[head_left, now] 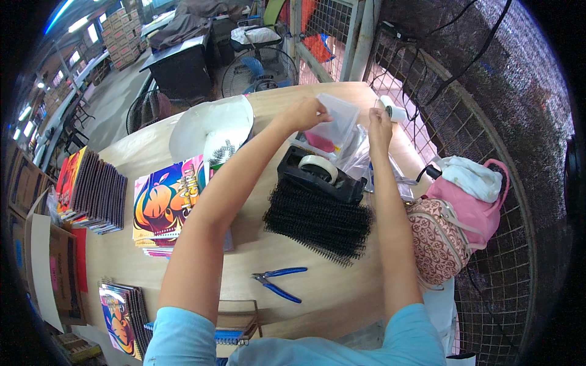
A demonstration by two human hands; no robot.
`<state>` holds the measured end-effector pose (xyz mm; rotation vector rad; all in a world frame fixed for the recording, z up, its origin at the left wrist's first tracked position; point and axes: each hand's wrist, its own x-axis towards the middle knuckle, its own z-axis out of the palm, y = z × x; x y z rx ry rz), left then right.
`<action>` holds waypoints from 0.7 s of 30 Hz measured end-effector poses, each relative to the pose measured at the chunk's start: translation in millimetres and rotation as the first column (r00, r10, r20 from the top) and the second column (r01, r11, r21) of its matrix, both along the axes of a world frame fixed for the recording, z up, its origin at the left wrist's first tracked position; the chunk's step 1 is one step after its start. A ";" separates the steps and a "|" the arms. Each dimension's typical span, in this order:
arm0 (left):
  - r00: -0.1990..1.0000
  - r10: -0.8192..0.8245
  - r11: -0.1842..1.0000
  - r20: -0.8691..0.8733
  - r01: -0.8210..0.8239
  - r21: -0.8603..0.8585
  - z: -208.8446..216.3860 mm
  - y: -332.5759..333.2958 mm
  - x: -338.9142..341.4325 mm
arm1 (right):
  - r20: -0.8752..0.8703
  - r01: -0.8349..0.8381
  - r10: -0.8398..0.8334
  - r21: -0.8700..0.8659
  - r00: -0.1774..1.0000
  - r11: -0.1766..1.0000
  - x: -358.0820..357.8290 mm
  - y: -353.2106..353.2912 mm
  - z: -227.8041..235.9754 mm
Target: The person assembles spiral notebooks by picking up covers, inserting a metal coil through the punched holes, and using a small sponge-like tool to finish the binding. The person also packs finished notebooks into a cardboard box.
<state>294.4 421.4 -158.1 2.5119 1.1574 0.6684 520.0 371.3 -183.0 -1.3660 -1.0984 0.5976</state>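
Observation:
Both my arms reach out over a wooden table (134,250). My left hand (308,113) pinches the upper left edge of a clear plastic bag (337,125) with something pink inside. My right hand (379,122) grips the bag's right side. The bag hangs just above a black tape dispenser (317,177) carrying a roll of clear tape. In front of the dispenser lies a heap of black wire binding combs (317,222).
Blue-handled pliers (278,283) lie near the table's front edge. Colourful notebooks (165,204) sit in stacks at left, with more at far left (91,192) and front left (122,314). A white hat (210,128) is behind them. A pink backpack (458,219) stands right by wire mesh.

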 end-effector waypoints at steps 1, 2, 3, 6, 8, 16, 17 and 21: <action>0.994 0.003 0.975 -0.112 0.022 0.219 -20.0 7.7 -14.2 | 0.166 -0.083 0.085 -0.022 0.982 0.996 -3.8 12.7 -13.4; 0.959 0.107 0.966 -0.262 -0.037 0.257 -35.9 8.0 -15.8 | 0.327 -0.138 0.149 -0.057 0.933 0.989 -0.3 27.7 -34.8; 0.890 0.221 0.948 -0.398 -0.100 0.302 -49.3 4.5 -17.2 | 0.475 -0.198 0.226 -0.109 0.850 0.974 -0.1 35.8 -48.4; 0.870 0.319 0.729 -0.377 -0.479 -0.489 -38.2 -10.8 -15.6 | 0.774 -0.030 0.395 -0.439 0.496 0.898 -37.5 -18.1 -38.7; 0.882 0.380 0.663 -0.280 -0.470 -0.582 -56.4 2.5 -29.0 | 0.783 -0.026 0.525 -0.549 0.333 0.835 -40.8 -17.0 -37.0; 0.842 0.507 0.527 0.182 -0.136 -0.839 -79.3 -7.3 -53.7 | 0.783 -0.064 0.550 -0.557 0.289 0.828 -32.6 -23.5 -28.4; 0.840 0.513 0.521 0.176 -0.142 -0.842 -83.8 -2.6 -53.1 | 0.798 -0.065 0.557 -0.559 0.228 0.827 -36.0 -20.7 -28.2; 0.750 0.607 0.521 0.263 -0.126 -0.844 -61.2 13.9 -39.1 | 0.923 -0.312 0.385 -0.368 -0.010 0.876 -38.5 -17.1 -12.9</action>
